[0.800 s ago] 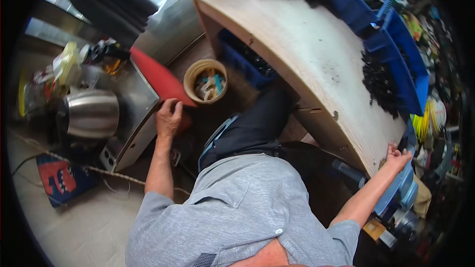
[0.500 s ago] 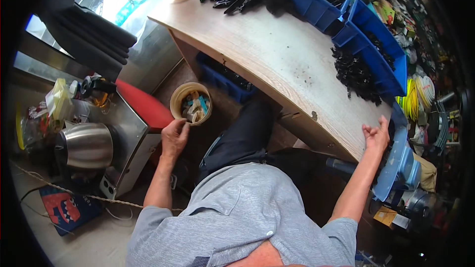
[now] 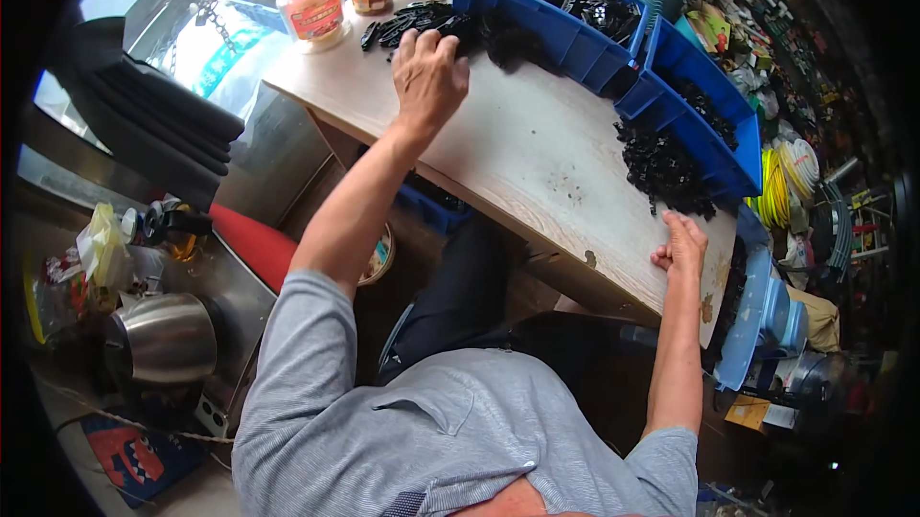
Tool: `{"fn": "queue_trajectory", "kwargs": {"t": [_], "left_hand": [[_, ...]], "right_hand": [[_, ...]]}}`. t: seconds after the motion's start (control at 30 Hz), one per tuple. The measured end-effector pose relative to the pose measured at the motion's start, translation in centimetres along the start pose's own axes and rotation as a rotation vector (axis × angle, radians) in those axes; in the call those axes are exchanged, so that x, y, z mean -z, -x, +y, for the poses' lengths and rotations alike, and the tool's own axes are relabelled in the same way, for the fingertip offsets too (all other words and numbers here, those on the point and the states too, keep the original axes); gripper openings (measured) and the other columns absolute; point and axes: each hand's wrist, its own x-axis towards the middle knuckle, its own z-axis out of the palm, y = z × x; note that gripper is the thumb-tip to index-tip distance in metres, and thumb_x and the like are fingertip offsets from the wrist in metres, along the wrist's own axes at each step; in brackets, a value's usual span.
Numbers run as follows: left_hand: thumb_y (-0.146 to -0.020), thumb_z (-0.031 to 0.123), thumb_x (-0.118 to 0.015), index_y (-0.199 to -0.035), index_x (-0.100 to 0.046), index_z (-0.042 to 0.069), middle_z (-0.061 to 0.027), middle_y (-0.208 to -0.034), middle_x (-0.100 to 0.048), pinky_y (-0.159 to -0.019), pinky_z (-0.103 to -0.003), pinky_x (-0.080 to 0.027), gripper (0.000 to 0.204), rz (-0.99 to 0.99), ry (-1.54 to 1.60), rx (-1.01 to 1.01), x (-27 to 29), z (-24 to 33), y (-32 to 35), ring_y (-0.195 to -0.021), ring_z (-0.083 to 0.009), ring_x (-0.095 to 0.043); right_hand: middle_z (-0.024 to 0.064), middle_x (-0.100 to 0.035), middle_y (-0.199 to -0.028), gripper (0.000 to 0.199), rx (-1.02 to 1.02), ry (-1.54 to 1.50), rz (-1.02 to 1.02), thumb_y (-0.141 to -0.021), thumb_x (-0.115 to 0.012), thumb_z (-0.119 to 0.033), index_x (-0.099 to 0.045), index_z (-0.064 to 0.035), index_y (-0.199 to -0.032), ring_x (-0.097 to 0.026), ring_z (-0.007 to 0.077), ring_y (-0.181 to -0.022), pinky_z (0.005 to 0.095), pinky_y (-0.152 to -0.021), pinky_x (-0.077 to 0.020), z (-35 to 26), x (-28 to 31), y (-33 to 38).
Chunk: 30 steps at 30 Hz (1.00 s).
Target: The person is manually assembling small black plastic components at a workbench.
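Observation:
My left hand (image 3: 428,81) reaches over the far left of the table, fingers apart and bent down at the near edge of a pile of long black clip-like plastic pieces (image 3: 422,21). Nothing shows in its grip, though the fingertips partly cover the pile. On the right, my right hand (image 3: 682,241) is at the table, just below a heap of small black parts (image 3: 663,164). Its fingers are curled together, and whatever they may hold is too small to make out. A dark, fuzzy-looking cluster (image 3: 513,43) lies beside the left pile.
Two blue bins, one (image 3: 537,23) with black pieces and another (image 3: 704,138), line the far side of the table (image 3: 517,148). Jars (image 3: 314,14) stand at its far left corner. A waste bucket (image 3: 381,258) sits below, partly behind my left arm. A metal kettle (image 3: 171,337) is at left.
My left hand has risen from beside the bucket to the far left pile. My right hand has moved inward from the table's right edge to below the small-part heap. The view has shifted slightly.

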Motion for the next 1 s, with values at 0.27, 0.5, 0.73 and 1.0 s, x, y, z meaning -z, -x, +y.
{"fn": "queue_trajectory", "kwargs": {"t": [0.27, 0.5, 0.73, 1.0], "left_hand": [[-0.081, 0.039, -0.07, -0.096, -0.073, 0.013, -0.0079, -0.105, -0.069, -0.092, -0.049, -0.04, 0.03, -0.203, -0.301, 0.075, -5.8, -3.1, -2.1, -0.111, -0.0304, -0.057], [-0.078, 0.035, -0.072, -0.097, -0.077, 0.019, -0.0063, -0.117, -0.067, -0.108, -0.057, -0.03, 0.025, -0.106, -0.157, -0.023, -3.6, -0.9, 0.2, -0.126, -0.0363, -0.05], [-0.079, 0.03, -0.074, -0.097, -0.074, 0.01, -0.0162, -0.126, -0.061, -0.111, -0.059, -0.029, 0.027, -0.366, 0.001, -0.181, -0.1, 4.2, 3.5, -0.132, -0.0426, -0.043], [-0.088, 0.026, -0.073, -0.11, -0.069, -0.001, -0.0178, -0.088, -0.073, -0.066, -0.034, -0.056, 0.035, -0.54, 0.983, 0.445, 3.2, 13.1, 8.3, -0.073, -0.0239, -0.071]], "right_hand": [[0.0046, -0.058, -0.07, 0.029, 0.054, 0.251, 0.015, -0.085, -0.075, -0.03, -0.069, -0.0092, -0.104, -0.048, 0.0119, -0.042, 0.0279, -0.035, -0.043, -1.6, -2.5, 0.3], [0.004, -0.061, -0.07, 0.023, 0.083, 0.414, 0.002, -0.085, -0.073, -0.026, -0.07, -0.0083, -0.1, -0.047, 0.0112, -0.041, 0.0277, -0.035, -0.0419, -2.7, -3.1, 0.7], [0.0037, -0.058, -0.067, 0.02, 0.092, 0.387, -0.024, -0.087, -0.07, -0.023, -0.067, -0.005, -0.096, -0.047, 0.0109, -0.041, 0.0268, -0.035, -0.0421, -1.0, -1.9, -0.2], [0.0027, -0.051, -0.055, 0.018, 0.066, 0.156, -0.098, -0.089, -0.068, -0.023, -0.061, -0.006, -0.091, -0.051, 0.0128, -0.04, 0.027, -0.037, -0.0453, -0.5, -1.5, 1.4]]}}
